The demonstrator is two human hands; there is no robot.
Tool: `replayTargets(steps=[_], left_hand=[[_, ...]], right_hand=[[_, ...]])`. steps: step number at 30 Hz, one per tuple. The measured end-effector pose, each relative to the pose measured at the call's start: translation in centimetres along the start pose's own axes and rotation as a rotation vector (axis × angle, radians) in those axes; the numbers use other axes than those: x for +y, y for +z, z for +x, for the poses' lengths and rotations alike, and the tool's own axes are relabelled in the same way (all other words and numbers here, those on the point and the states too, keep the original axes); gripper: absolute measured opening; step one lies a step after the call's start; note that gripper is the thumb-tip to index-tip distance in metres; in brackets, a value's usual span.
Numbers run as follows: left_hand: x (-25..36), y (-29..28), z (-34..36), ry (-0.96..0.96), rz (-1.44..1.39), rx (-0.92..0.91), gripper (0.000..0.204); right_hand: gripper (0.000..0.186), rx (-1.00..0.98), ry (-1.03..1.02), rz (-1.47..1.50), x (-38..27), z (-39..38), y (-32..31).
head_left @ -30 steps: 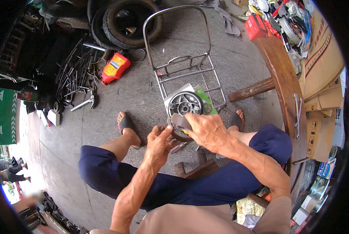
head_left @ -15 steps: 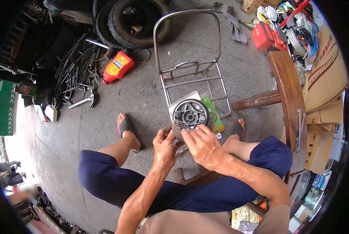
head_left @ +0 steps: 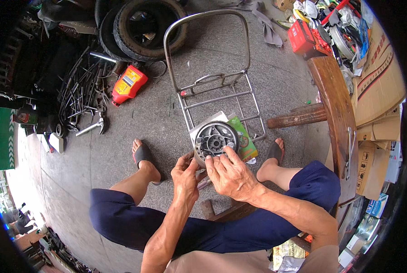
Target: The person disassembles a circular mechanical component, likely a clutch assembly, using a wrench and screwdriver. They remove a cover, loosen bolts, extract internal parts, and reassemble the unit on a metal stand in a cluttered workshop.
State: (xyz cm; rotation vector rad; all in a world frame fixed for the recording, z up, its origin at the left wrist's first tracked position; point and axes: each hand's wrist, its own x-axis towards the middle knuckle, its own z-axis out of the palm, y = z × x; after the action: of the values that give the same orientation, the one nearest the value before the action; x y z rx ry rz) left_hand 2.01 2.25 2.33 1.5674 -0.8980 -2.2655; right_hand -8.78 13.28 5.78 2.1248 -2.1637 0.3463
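A round, spoked metal wheel hub [head_left: 216, 133] with a dark rim rests on a white and green flat box [head_left: 245, 140] at the near end of a tubular metal frame [head_left: 221, 101]. My left hand [head_left: 185, 176] is closed, thumb and fingers pinching the hub's near left edge. My right hand [head_left: 233, 175] lies over the near right edge, its fingers bent and pressing onto the hub's face. What sits under the right fingertips is hidden.
Tyres [head_left: 151, 29] lie at the back left. Beside them are a red and yellow bottle [head_left: 130, 85], a hammer [head_left: 99, 123] and a heap of metal rods. A wooden bench [head_left: 333, 100] with a spanner [head_left: 349, 152] stands right, before cardboard boxes [head_left: 378, 86].
The view has shifted slightly. A grey-brown piece that showed between my hands at the hub's near edge is now mostly out of sight. My right fingers are more spread over the hub's face.
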Motion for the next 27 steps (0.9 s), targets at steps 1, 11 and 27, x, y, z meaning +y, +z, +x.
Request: replayTargets(steps=[1,11,27], left_hand=[[0.2,0.1,0.0,0.004,0.011,0.015,0.033],[-0.1,-0.1,0.6,-0.010,0.000,0.059,0.030],[-1.0,-0.5,1.7,0.069,0.021,0.035,0.033]], right_hand=[[0.037,0.004,-0.002,-0.008,0.0,0.1,-0.1],[0.037,-0.025,-0.029,-0.026,0.1,0.0,0.3],[0.034,-0.007,-0.003,-0.051,0.3,0.2,0.8]])
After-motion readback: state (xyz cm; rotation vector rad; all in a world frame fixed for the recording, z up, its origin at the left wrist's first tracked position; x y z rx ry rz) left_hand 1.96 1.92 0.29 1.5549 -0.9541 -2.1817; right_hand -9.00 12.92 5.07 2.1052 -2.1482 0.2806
